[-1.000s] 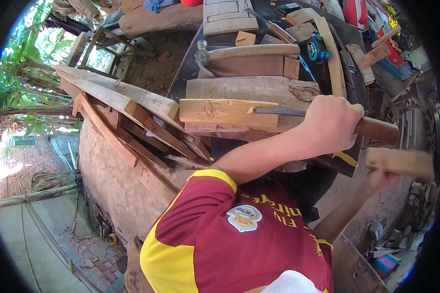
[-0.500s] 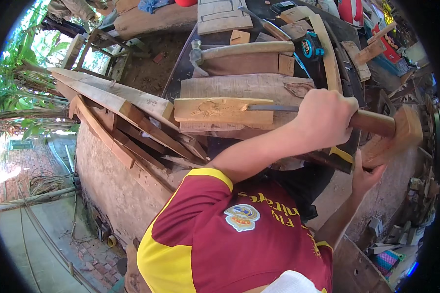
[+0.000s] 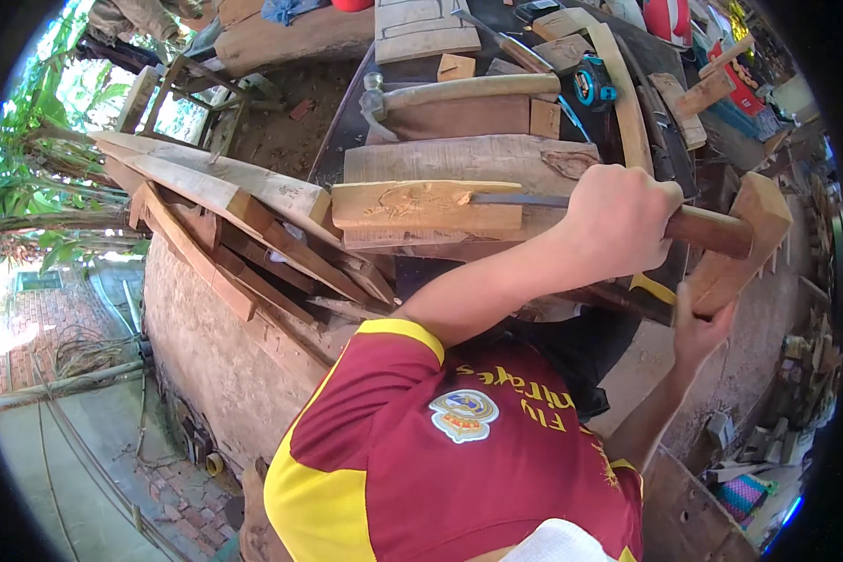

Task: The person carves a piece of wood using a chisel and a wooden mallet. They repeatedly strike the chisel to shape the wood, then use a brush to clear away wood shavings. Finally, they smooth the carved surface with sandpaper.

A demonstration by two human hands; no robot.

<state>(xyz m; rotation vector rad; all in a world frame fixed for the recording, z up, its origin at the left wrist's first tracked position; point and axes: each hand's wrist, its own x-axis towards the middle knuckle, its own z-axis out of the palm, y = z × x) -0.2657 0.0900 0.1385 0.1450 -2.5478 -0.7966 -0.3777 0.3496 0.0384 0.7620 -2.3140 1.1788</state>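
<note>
Right of centre, I'm clenching the chisel [image 3: 709, 230] in my left grip [image 3: 625, 217] and the block [image 3: 742, 270] in my right grip [image 3: 704, 330], risking bruising if a blow is glancing.

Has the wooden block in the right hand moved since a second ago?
Yes: against the hammer lying on the bench, the wooden block has moved up the picture, toward the chisel handle.
</note>
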